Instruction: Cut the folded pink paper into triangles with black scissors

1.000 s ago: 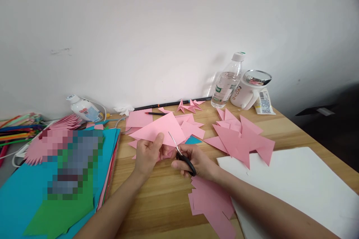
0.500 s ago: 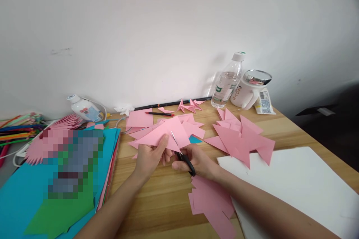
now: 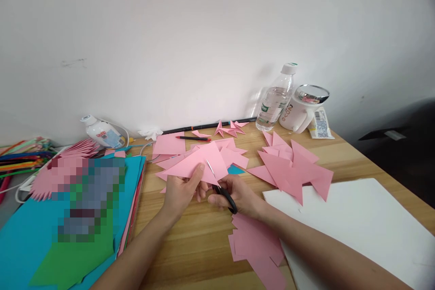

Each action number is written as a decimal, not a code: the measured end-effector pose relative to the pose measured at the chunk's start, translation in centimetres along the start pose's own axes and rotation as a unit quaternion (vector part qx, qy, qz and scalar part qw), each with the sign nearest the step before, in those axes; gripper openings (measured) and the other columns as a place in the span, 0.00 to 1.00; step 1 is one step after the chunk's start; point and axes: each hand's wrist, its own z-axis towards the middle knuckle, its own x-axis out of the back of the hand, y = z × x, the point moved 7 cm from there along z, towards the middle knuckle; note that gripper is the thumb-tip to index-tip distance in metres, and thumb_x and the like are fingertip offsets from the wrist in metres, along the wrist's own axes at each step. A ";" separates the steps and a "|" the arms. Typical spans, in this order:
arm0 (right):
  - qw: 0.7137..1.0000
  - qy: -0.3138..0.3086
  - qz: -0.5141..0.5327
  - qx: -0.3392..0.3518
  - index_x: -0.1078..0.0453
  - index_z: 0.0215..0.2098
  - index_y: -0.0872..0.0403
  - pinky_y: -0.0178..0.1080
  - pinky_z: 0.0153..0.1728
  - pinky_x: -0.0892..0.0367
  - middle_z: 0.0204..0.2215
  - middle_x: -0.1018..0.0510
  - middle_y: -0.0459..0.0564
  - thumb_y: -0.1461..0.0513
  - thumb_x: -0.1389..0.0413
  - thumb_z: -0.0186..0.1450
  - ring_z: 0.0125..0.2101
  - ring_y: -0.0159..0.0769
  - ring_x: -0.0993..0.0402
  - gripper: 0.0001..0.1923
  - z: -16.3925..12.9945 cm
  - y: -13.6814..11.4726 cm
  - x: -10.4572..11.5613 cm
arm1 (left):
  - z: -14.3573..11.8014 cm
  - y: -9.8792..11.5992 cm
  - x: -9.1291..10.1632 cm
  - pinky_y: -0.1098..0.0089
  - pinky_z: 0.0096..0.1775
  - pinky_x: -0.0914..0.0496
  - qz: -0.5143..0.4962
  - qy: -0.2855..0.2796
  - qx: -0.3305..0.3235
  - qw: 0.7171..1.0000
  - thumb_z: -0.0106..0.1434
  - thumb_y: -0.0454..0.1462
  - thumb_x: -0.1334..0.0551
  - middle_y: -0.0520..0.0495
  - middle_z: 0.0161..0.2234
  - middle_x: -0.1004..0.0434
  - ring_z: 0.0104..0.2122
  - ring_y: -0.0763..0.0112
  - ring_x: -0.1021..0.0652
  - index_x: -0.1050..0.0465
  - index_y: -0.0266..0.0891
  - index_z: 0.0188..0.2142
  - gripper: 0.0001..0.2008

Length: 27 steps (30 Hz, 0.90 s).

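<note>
Pinched between thumb and fingers of my left hand is a pink sheet of paper, held up off the table with a pointed corner to the left. My right hand is closed round the black handles of a pair of scissors. One silver blade shows on top of the sheet, near its right edge; the other is hidden beneath. Behind the held sheet lies a heap of pink paper pieces, with a bit of blue paper showing at its edge.
Pink triangles are piled to the right, beside a white board. Pink scraps lie in front. A water bottle, a white mug and a pen stand or lie behind. Blue sheets cover the left.
The right edge of the held pink sheet has shifted slightly left, with the scissor blade lying a little nearer it. Both hands stay in nearly the same place.
</note>
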 end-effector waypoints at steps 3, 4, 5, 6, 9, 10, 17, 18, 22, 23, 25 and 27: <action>1.000 -0.001 0.000 0.005 0.32 0.34 0.57 0.30 0.21 0.40 0.23 0.31 0.44 0.51 0.38 0.49 0.21 0.27 0.42 0.21 0.0 -0.1 0.0 | 0.0 0.0 0.0 0.76 0.10 0.39 -0.003 0.002 0.002 1.000 0.52 0.42 0.39 0.50 0.11 0.32 0.09 0.76 0.33 0.34 0.33 0.15 0.16; 1.000 0.000 -0.001 0.006 0.32 0.34 0.57 0.30 0.20 0.40 0.23 0.31 0.44 0.51 0.38 0.49 0.21 0.26 0.42 0.21 0.0 -0.1 0.0 | 0.0 -0.1 0.0 0.77 0.10 0.39 -0.002 0.002 0.003 1.000 0.53 0.42 0.39 0.50 0.11 0.32 0.09 0.77 0.33 0.34 0.33 0.15 0.16; 1.000 0.000 -0.004 0.006 0.31 0.34 0.57 0.30 0.20 0.40 0.24 0.31 0.45 0.50 0.38 0.49 0.21 0.26 0.41 0.21 0.0 -0.2 0.0 | 0.0 -0.1 0.1 0.77 0.10 0.39 -0.002 0.002 0.003 1.000 0.53 0.42 0.39 0.50 0.10 0.32 0.09 0.77 0.33 0.34 0.33 0.15 0.16; 1.000 0.001 -0.006 0.006 0.31 0.34 0.57 0.30 0.20 0.40 0.24 0.31 0.45 0.50 0.38 0.49 0.21 0.26 0.41 0.22 0.0 -0.2 0.0 | 0.0 -0.1 0.1 0.77 0.10 0.39 -0.001 0.002 0.002 1.000 0.53 0.42 0.39 0.50 0.10 0.32 0.09 0.77 0.33 0.34 0.33 0.14 0.17; 1.000 0.004 -0.011 -0.003 0.31 0.34 0.57 0.30 0.20 0.39 0.24 0.30 0.45 0.49 0.38 0.48 0.20 0.26 0.41 0.23 0.0 -0.1 0.0 | 0.0 -0.1 0.1 0.78 0.10 0.39 -0.004 0.001 0.000 1.000 0.53 0.42 0.39 0.51 0.10 0.33 0.09 0.78 0.33 0.34 0.33 0.14 0.17; 1.000 0.004 -0.010 -0.005 0.31 0.34 0.57 0.30 0.19 0.39 0.24 0.30 0.45 0.49 0.38 0.48 0.20 0.26 0.41 0.23 0.1 -0.1 0.0 | 0.0 -0.1 0.1 0.78 0.10 0.39 -0.005 0.000 0.001 1.000 0.53 0.42 0.39 0.51 0.10 0.33 0.09 0.78 0.33 0.35 0.33 0.14 0.17; 1.000 0.006 -0.009 -0.007 0.31 0.35 0.57 0.29 0.17 0.39 0.23 0.30 0.45 0.49 0.38 0.49 0.18 0.24 0.41 0.23 0.0 -0.1 0.0 | 0.0 -0.2 0.0 0.77 0.11 0.39 -0.006 -0.004 0.002 1.000 0.53 0.42 0.39 0.50 0.11 0.32 0.10 0.77 0.33 0.34 0.33 0.15 0.16; 1.000 0.009 -0.009 -0.010 0.31 0.35 0.57 0.29 0.17 0.39 0.22 0.31 0.45 0.49 0.38 0.48 0.18 0.24 0.41 0.23 0.0 -0.1 0.0 | 0.0 -0.2 0.0 0.77 0.11 0.39 -0.006 -0.004 0.003 1.000 0.53 0.42 0.40 0.51 0.11 0.32 0.10 0.77 0.33 0.34 0.33 0.15 0.17; 1.000 0.018 -0.007 -0.013 0.31 0.33 0.57 0.28 0.16 0.39 0.21 0.33 0.43 0.49 0.38 0.48 0.17 0.23 0.41 0.23 0.0 -0.1 0.1 | 0.0 -0.1 0.0 0.77 0.11 0.39 -0.002 -0.003 0.004 1.000 0.53 0.43 0.40 0.51 0.10 0.33 0.10 0.77 0.33 0.34 0.34 0.15 0.17; 1.000 0.018 -0.007 -0.013 0.31 0.33 0.57 0.28 0.16 0.39 0.21 0.33 0.43 0.49 0.38 0.48 0.17 0.23 0.41 0.22 0.0 0.0 0.1 | -0.1 -0.1 0.0 0.77 0.11 0.39 0.001 -0.002 0.004 1.000 0.53 0.43 0.40 0.51 0.10 0.33 0.09 0.77 0.33 0.34 0.34 0.15 0.17; 1.000 0.022 -0.007 -0.016 0.31 0.32 0.58 0.28 0.16 0.40 0.20 0.34 0.42 0.50 0.38 0.48 0.16 0.22 0.41 0.21 -0.1 0.1 0.2 | -0.1 -0.1 0.0 0.77 0.11 0.39 0.003 -0.003 0.004 1.000 0.53 0.43 0.40 0.50 0.10 0.33 0.10 0.77 0.33 0.35 0.33 0.14 0.18; 0.999 0.029 -0.007 -0.026 0.31 0.32 0.58 0.27 0.14 0.42 0.18 0.35 0.41 0.51 0.37 0.48 0.14 0.21 0.42 0.21 -0.1 0.3 0.4 | -0.1 -0.1 0.0 0.77 0.11 0.39 0.002 -0.005 0.002 1.000 0.53 0.43 0.40 0.50 0.10 0.33 0.10 0.77 0.33 0.34 0.33 0.14 0.18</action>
